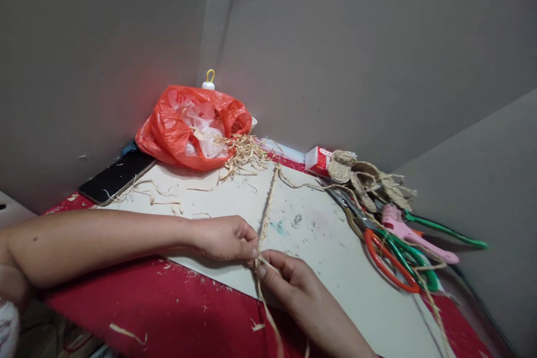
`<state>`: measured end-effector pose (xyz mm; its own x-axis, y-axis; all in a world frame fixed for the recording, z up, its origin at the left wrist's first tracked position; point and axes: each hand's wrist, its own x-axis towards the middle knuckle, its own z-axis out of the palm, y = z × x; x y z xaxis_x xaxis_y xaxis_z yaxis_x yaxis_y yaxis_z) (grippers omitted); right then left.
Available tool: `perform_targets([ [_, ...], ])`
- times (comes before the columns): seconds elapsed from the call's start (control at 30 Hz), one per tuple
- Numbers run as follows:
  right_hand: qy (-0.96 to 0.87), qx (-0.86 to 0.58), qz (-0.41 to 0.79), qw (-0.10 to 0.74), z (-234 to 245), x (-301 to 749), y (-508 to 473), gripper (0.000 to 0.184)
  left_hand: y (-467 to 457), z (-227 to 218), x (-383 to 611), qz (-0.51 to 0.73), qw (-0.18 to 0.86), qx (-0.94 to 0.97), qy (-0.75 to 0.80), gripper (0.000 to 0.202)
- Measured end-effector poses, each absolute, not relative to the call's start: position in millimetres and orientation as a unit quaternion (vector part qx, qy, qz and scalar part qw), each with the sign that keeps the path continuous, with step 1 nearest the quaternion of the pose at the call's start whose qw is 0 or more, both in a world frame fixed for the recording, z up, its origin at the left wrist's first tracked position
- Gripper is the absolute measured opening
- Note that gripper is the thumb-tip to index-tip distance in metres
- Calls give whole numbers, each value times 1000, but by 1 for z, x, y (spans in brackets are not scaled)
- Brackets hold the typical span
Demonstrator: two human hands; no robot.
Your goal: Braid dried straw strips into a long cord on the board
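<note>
A thin braided cord of straw-coloured fibre (268,201) runs from the far side of a white board (327,246) down to my hands. My left hand (235,239) pinches the cord near its lower end, thumb against the fingers. Close against it, my right hand (289,277) is closed on loose fibre strands (268,313), which hang below the hands past the board's front edge. The fingertips of both hands nearly touch where the braid meets the loose strands. Just what lies between the fingers is partly hidden.
A red plastic bag (168,128) with straw scraps (245,151) stands at the back. A black phone (117,176) lies left. At right are orange-handled scissors (390,263), a pink glue gun (415,235), green-handled pliers (448,229) and woven pieces (364,179). Red cloth (159,307) covers the table.
</note>
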<state>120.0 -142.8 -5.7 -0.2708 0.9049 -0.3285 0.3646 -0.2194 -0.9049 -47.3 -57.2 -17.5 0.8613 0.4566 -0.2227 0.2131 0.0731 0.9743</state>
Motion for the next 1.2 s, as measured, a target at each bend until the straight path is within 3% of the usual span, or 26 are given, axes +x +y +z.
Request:
perform_targets([
  [0.37, -562, -588, 528, 245, -5, 125, -143, 34, -68, -9, -47, 99, 582, 754, 287, 16],
  [0.5, -550, -591, 518, 282, -9, 111, -147, 34, -71, -13, -46, 117, 631, 714, 281, 18],
  [0.63, -602, -604, 427, 303, -12, 100, -154, 34, -69, -17, -46, 133, 681, 663, 283, 14],
  [0.97, -678, -623, 291, 260, -23, 90, -165, 34, -72, -15, -45, 147, 730, 601, 291, 9],
  [1.2, -758, -604, 129, 211, -27, 94, -169, 22, -71, -8, -43, 142, 762, 557, 298, 16],
])
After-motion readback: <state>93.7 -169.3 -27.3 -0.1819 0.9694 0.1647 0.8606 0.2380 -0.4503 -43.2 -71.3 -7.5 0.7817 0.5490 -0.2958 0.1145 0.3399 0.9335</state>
